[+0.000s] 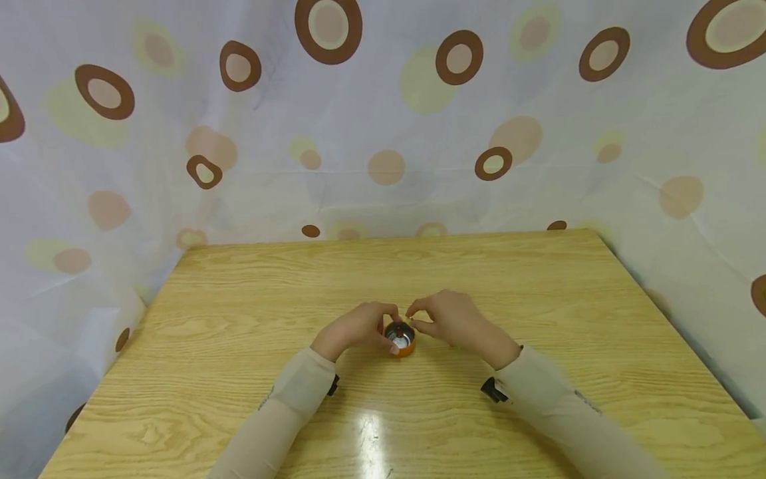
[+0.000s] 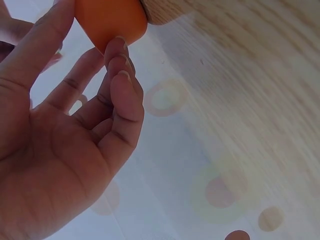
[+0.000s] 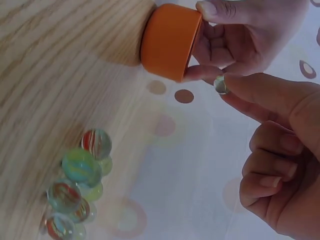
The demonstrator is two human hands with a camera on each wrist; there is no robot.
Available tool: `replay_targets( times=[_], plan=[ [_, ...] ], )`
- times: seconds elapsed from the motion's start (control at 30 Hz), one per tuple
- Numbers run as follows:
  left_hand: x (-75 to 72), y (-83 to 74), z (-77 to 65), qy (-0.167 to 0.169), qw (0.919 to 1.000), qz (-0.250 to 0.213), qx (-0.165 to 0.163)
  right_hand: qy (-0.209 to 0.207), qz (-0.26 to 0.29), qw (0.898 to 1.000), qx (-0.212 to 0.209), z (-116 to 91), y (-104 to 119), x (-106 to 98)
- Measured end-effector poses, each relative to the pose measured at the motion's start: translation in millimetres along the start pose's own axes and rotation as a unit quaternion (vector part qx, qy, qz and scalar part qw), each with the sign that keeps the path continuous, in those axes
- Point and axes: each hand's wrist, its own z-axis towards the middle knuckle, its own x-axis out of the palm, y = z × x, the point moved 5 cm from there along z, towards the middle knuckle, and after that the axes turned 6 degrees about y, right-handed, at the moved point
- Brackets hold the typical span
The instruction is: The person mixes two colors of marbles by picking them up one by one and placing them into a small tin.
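Observation:
A small orange bowl [image 1: 407, 351] with a shiny metal inside stands on the table. My left hand [image 1: 358, 327] grips it by the rim, thumb at the near side and a finger at the far side. In the left wrist view the orange outer wall [image 2: 112, 20] touches the fingertips. My right hand [image 1: 457, 319] pinches a clear glass marble [image 3: 220, 85] between thumb and forefinger, just beside the bowl's mouth and above it. Its other fingers are curled in. Several glass marbles [image 3: 64, 195] with red, green and yellow swirls lie grouped on the table in the right wrist view.
The wooden table [image 1: 263, 286] has a glossy surface that mirrors the marbles and the cloth. A white cloth [image 1: 371, 120] with brown and yellow rings hangs behind the table and along both sides. Black wrist straps show below both sleeves.

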Motion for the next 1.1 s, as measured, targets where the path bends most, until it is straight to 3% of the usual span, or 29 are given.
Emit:
replay_targets(
  times=[0.4, 0.77, 1.1],
  plan=[
    [-2.0, -1.7, 0.5, -0.002, 0.9999, 0.01, 0.001, 0.003, -0.003, 0.999, -0.042, 1.8, 13.6, 1.8],
    [-0.5, -2.2, 0.6, 0.002, 0.9999, 0.01, -0.001, 0.014, 0.044, 0.999, -0.013, -7.0, -5.3, -2.6],
    [0.1, -0.7, 0.3, -0.002, 1.0, 0.007, 0.004, 0.028, 0.048, 0.998, 0.019, -12.0, -27.5, -5.4]
  ],
)
